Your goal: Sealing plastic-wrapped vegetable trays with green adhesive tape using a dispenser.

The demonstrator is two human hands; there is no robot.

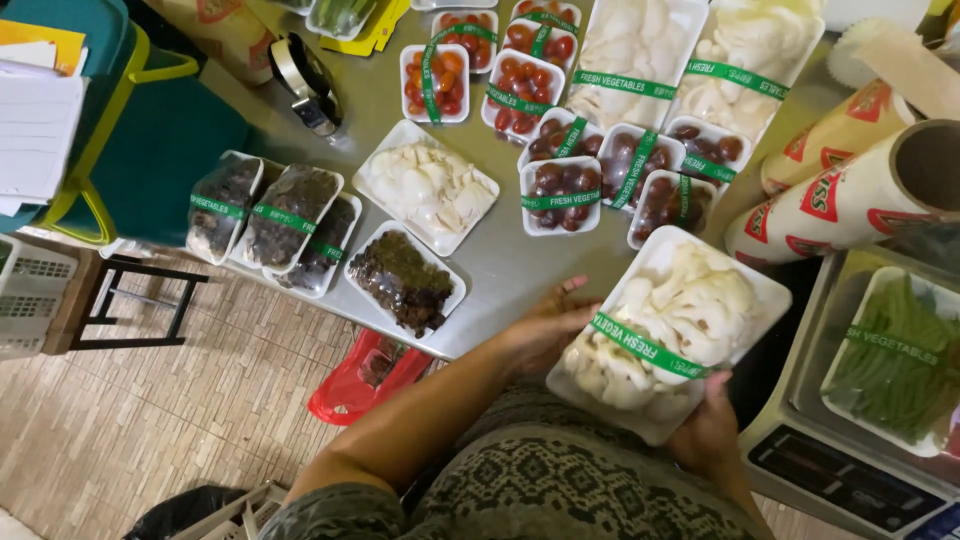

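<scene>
White foam tray of pale mushrooms (668, 330), film-wrapped with a green band, sits held above the steel table's (510, 265) near edge: the left hand (545, 328) grips its left side, the right hand (708, 432) supports its lower corner beside the scale (850, 480).

Bare steel table (520, 262) lies open ahead of the held mushroom tray (668, 332); tomato trays (560, 190) block beyond (tightly packed); film rolls (850, 195) close the right.
</scene>
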